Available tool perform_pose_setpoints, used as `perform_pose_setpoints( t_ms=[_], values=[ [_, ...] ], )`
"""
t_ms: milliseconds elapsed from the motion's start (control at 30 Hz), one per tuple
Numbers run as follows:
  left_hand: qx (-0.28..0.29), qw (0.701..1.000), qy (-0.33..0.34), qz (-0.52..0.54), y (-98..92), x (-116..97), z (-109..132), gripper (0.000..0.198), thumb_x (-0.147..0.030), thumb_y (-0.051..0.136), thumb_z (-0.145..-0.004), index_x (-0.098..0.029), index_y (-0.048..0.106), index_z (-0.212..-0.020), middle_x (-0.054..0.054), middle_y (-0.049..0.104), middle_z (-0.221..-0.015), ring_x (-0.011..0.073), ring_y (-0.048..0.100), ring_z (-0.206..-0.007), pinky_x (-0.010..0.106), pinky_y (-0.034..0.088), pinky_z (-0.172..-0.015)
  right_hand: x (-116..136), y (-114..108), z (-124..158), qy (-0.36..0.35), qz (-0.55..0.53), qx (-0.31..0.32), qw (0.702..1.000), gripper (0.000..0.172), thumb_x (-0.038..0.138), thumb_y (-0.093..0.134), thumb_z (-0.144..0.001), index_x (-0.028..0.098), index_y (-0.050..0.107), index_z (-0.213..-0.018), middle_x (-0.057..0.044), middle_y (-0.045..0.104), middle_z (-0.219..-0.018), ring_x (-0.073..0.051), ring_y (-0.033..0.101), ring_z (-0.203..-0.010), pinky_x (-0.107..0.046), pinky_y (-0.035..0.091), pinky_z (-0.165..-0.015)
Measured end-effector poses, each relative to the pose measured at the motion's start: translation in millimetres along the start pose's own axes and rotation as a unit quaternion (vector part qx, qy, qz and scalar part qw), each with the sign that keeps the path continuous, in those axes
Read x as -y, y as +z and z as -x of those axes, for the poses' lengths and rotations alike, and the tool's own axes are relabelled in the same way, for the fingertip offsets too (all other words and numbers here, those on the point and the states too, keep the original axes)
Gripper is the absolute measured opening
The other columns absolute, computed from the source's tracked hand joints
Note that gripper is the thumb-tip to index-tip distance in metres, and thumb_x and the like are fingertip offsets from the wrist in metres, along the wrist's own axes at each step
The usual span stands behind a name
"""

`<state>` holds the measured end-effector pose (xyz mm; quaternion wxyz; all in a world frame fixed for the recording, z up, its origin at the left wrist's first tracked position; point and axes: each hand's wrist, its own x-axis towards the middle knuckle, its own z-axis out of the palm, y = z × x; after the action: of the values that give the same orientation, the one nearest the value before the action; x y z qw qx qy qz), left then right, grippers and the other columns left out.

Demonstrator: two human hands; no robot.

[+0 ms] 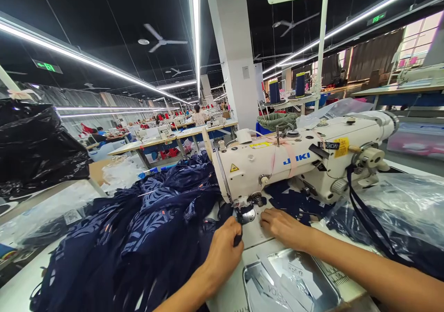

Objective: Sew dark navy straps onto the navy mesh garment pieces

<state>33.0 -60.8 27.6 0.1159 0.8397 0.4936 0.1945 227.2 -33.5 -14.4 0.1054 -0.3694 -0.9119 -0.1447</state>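
Note:
My left hand (225,245) is closed round a fold of dark navy fabric, just left of the needle area of a white sewing machine (249,164). That fabric runs into a large heap of navy patterned garments (149,219) on the left. My right hand (279,226) rests on the machine bed, right of the round metal plate, its fingers bent together; whether anything is under the fingertips is hidden. In front of the hands, a metal tray (331,282) holds white labels (277,286).
Small navy pieces (294,201) lie behind my right hand. Clear plastic bags (398,201) cover the right side, with a dark strap hanging from the machine. A black plastic bag (38,150) stands at left. Thread cones (300,84) stand behind.

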Motion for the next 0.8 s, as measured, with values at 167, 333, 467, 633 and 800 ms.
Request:
perform_pose_setpoints(
  t_ms=[167, 333, 467, 633, 800],
  values=[
    [0.020, 0.984, 0.114, -0.132, 30.3, 9, -22, 0.022, 0.005, 0.040, -0.063, -0.017, 0.043, -0.062, 0.003, 0.052, -0.080, 0.0151, 0.049, -0.074, 0.025, 0.037, -0.064, 7, 2, -4, 0.012, 0.048, 0.006, 0.999, 0.013, 0.001, 0.053, -0.071, 0.011, 0.060, -0.076, -0.010, 0.059, -0.079, -0.022, 0.054, -0.076, -0.032, 0.040, -0.065],
    [0.031, 0.976, 0.139, -0.162, 32.2, 27, -20, 0.024, 0.005, 0.044, -0.060, -0.016, 0.050, -0.071, 0.004, 0.058, -0.081, 0.0193, 0.050, -0.082, 0.032, 0.041, -0.073, -2, 9, -8, 0.019, 0.014, -0.020, 1.000, 0.013, 0.003, 0.050, -0.077, 0.014, 0.058, -0.077, -0.006, 0.058, -0.077, -0.019, 0.054, -0.073, -0.029, 0.040, -0.066],
    [0.007, 0.978, 0.181, -0.105, 28.2, 34, -1, 0.022, -0.003, 0.045, -0.067, -0.015, 0.054, -0.083, 0.007, 0.060, -0.086, 0.0199, 0.052, -0.084, 0.035, 0.043, -0.078, -5, 18, -14, 0.030, -0.040, -0.041, 0.998, 0.016, 0.008, 0.045, -0.084, 0.014, 0.057, -0.076, -0.005, 0.059, -0.078, -0.016, 0.054, -0.071, -0.026, 0.040, -0.065],
    [-0.001, 0.969, 0.239, -0.068, 26.5, 37, 15, 0.030, -0.009, 0.041, -0.076, -0.015, 0.055, -0.101, 0.010, 0.059, -0.106, 0.0216, 0.051, -0.103, 0.037, 0.042, -0.091, -3, 24, -19, 0.113, -0.072, -0.033, 0.990, 0.006, 0.014, 0.051, -0.081, 0.015, 0.057, -0.083, -0.006, 0.060, -0.081, -0.018, 0.055, -0.073, -0.029, 0.040, -0.069],
    [0.024, 0.964, 0.224, -0.138, 31.7, 38, 18, 0.040, -0.007, 0.043, -0.073, -0.010, 0.052, -0.112, 0.013, 0.058, -0.113, 0.0246, 0.050, -0.106, 0.039, 0.042, -0.092, 0, 15, -24, 0.147, -0.068, 0.020, 0.987, 0.010, 0.013, 0.048, -0.082, 0.014, 0.058, -0.083, -0.008, 0.061, -0.085, -0.020, 0.056, -0.076, -0.029, 0.038, -0.069]
  ],
)
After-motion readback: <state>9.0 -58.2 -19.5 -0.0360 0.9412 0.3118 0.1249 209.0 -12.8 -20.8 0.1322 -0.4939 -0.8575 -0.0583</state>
